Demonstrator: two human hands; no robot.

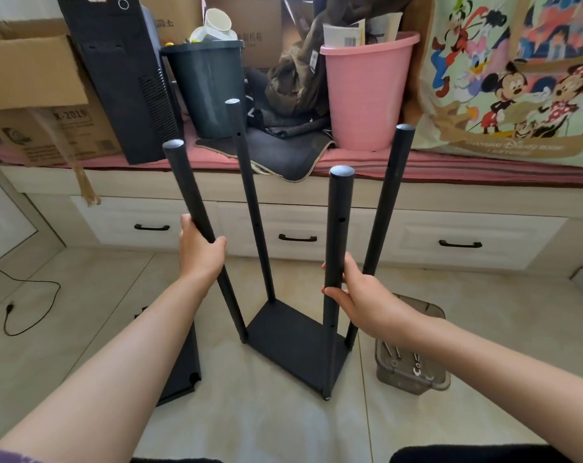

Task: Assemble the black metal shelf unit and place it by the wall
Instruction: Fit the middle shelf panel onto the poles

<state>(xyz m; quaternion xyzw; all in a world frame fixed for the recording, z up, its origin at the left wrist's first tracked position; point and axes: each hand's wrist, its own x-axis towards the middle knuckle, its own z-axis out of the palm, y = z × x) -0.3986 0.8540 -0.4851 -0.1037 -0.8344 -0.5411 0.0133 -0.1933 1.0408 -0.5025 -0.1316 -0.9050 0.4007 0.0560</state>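
two bins (367,91) behind, perhaps tools (413,362) nearby

Matt black metal poles (337,235)

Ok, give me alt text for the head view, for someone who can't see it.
Two bare hands grip the near posts of a black shelf frame standing on the tiled floor: left hand on the near-left post, right hand on the near-right post. A clear tray of tools sits to the right.
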